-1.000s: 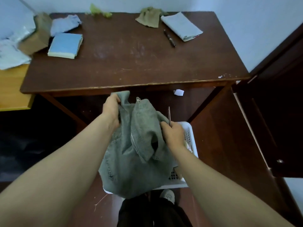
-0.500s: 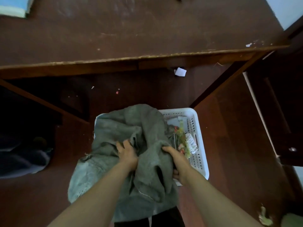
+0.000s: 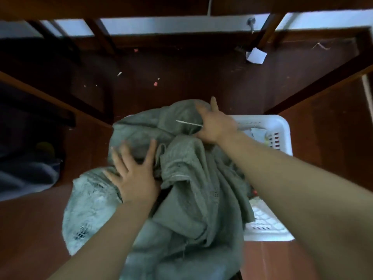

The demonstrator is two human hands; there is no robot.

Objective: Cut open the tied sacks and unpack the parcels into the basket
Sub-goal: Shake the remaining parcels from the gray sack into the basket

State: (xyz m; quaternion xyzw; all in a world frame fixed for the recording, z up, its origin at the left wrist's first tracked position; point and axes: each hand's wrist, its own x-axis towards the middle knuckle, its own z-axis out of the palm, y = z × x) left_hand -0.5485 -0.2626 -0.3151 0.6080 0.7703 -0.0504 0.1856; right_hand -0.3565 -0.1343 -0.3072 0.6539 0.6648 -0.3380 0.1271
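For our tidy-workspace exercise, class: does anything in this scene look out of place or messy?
Yes. The grey woven sack sprawls over the white plastic basket, hiding most of it; its near-left part looks worn through. A white paper scrap and small red bits litter the floor.

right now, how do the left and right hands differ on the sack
The left hand lies flat with its fingers spread, pressing the nearer left part of the grey sack. The right hand sits farther away, at the sack's top beside the white basket. The left hand holds nothing, while the right hand holds a thin pale tool that sticks out leftwards. Both hands touch the sack.
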